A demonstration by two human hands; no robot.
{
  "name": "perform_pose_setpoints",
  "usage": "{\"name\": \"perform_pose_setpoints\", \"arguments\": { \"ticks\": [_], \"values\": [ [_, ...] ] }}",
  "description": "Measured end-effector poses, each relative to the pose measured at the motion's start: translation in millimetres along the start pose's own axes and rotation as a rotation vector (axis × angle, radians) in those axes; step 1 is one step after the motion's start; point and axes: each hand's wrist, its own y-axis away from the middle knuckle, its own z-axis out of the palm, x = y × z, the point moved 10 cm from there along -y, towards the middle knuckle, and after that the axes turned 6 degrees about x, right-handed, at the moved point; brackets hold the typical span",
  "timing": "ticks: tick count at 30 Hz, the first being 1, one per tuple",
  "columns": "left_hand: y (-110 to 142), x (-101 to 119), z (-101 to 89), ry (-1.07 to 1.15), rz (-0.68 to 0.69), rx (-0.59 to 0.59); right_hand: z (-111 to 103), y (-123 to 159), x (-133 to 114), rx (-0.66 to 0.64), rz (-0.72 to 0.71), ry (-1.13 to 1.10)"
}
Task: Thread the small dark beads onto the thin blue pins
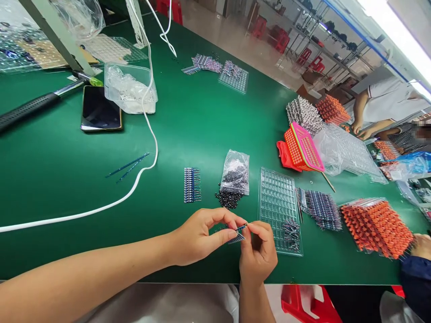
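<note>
Over the table's front part, my left hand (208, 235) is closed, thumb and fingers pinching a small dark-blue strip with fine pins (240, 229). My right hand (258, 251) is closed too, its thumb and index finger meeting at the strip's right end; anything tiny between those fingertips cannot be made out. Just beyond the hands lies a heap of shiny black beads (229, 198), below a clear bag (235, 168) with more beads in it. A row of blue pieces with metal pins (192, 185) lies to the left. A clear ribbed tray (274, 190) beside my right hand carries loose pinned pieces (291, 234).
To the right are stacked blue-and-white pieces (321, 210), orange pieces (377, 226) and a pink-rimmed basket (305, 146). At left, a white cable (116, 204) crosses the table near a phone (102, 109) and a plastic tub (129, 87). Another person's hand (421, 246) rests at far right.
</note>
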Motion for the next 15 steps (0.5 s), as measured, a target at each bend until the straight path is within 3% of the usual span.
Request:
{"name": "perform_pose_setpoints", "arguments": {
  "ticks": [7, 15],
  "values": [
    [-2.1, -8.0, -3.0, 0.101, -0.074, 0.023, -0.5, 0.4, -7.0, -0.026, -0.108, 0.075],
    [-3.1, -10.3, -2.5, 0.113, -0.069, 0.011, -0.2, 0.5, -14.0, -0.027, -0.2, 0.138]
  ]
}}
